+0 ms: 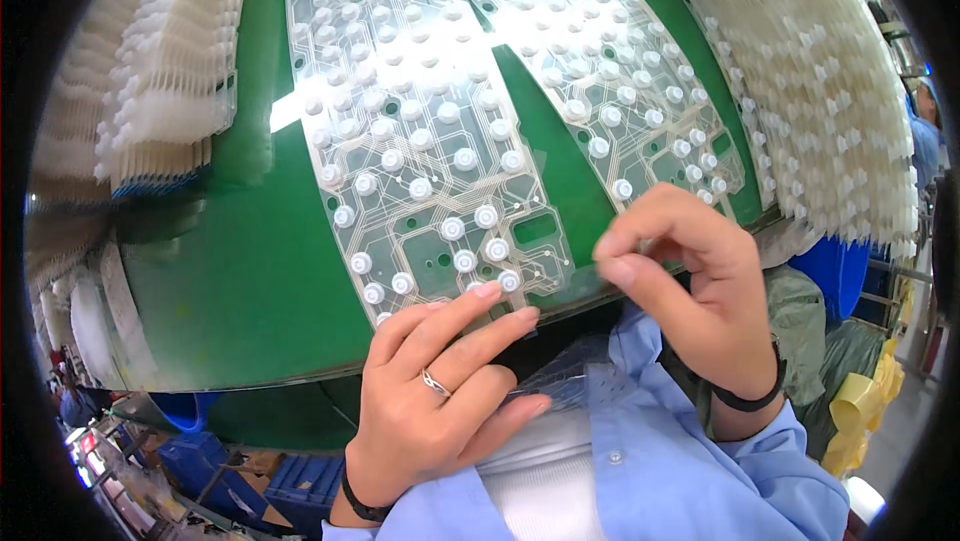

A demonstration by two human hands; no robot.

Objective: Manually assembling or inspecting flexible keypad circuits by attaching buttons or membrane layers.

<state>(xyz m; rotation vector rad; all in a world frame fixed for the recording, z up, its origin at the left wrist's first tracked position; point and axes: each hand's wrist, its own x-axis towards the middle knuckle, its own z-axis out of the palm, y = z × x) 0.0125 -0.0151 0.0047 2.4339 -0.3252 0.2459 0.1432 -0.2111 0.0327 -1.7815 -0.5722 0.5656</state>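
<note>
Clear plastic is covering much of your green table [240, 271], where two long sheets are lying side by side, fanning apart toward you. White buttons [464, 158] and thin pale lines are running over both the left sheet [435, 173] and the right sheet [632, 119], and a bright glare is washing over their far halves. Your left hand [440, 411] is spreading its fingers loosely, palm down, with fingertips resting at the left sheet's near end, beside the last buttons. You are wearing a ring [435, 382] on it and a dark band on each wrist. Your right hand [700, 281] is hovering just off the left sheet's near right corner, thumb and forefinger narrowing almost together; whether they are pinching something cannot be told. One tall stack [180, 71] of similar sheets is standing at the far left, another stack [810, 91] at the right. Beyond the table's right end, a blue bin [838, 276] and a yellow bag [860, 411] are showing.
</note>
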